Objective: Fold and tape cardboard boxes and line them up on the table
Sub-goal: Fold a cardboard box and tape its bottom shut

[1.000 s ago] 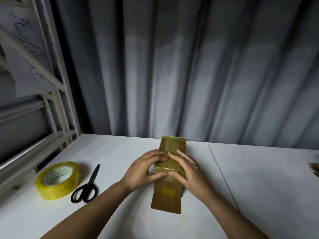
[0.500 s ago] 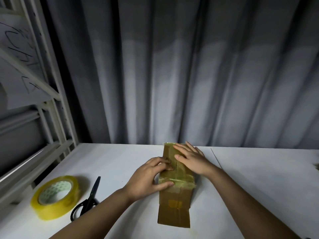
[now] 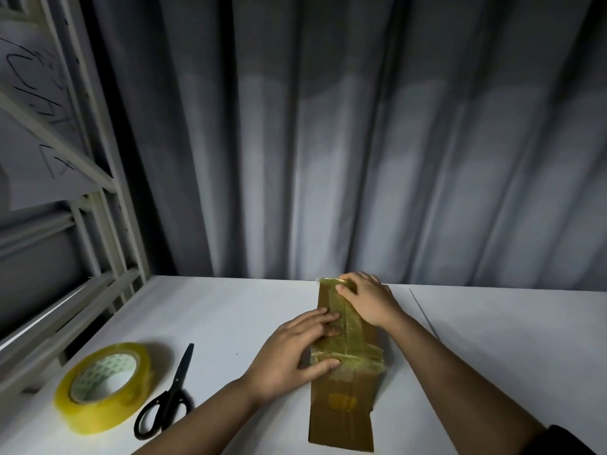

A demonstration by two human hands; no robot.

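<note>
The cardboard box (image 3: 345, 366) lies flat and lengthwise on the white worktop (image 3: 230, 310), a strip of clear tape (image 3: 349, 320) running along its top face toward the far end. Smoothing that strip looks like the step in hand — best done by pressing from the middle outward so no bubble or wrinkle is trapped, then wrapping the tail firmly over the far edge. The left hand (image 3: 295, 353) lies flat on the box's near left side, fingers straight, thumb across the cross strip, pinning it down. The right hand (image 3: 368, 300) presses the tape at the far end with fingers bent over the edge — gripping nothing that I can see.
</note>
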